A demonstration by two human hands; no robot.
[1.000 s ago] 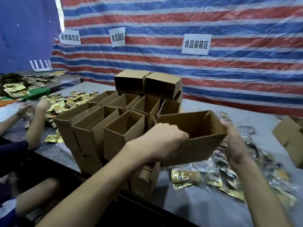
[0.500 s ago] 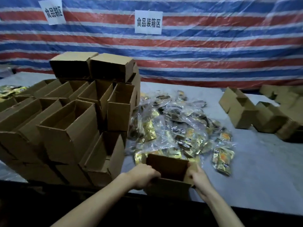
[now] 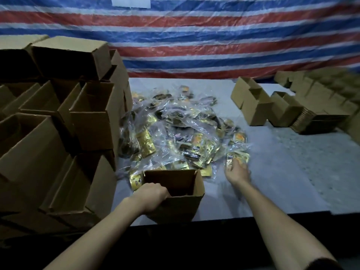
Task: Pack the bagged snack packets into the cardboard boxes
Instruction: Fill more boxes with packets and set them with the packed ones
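holding the open box (image 3: 175,193) at the bench (image 3: 272,182) edge w/ my left hand (image 3: 153,195), fingers hooked over its near wall so it won't slide. right hand (image 3: 236,170), fingers spread flat on a bagged packet (image 3: 238,157) at the pile's (image 3: 175,133) near side, not yet clamped. box looks empty.

So the open box (image 3: 175,193) is down on the table (image 3: 272,182) now, at the near edge right in front of the snack pile (image 3: 175,133), instead of being held up in the air by the box stack like a second ago. The right hand (image 3: 236,170) is off the box's right side, reaching out to the right of it, fingers resting on a gold packet (image 3: 238,157) at the pile's near right corner. The left hand (image 3: 151,195) now grips the near left rim alone.
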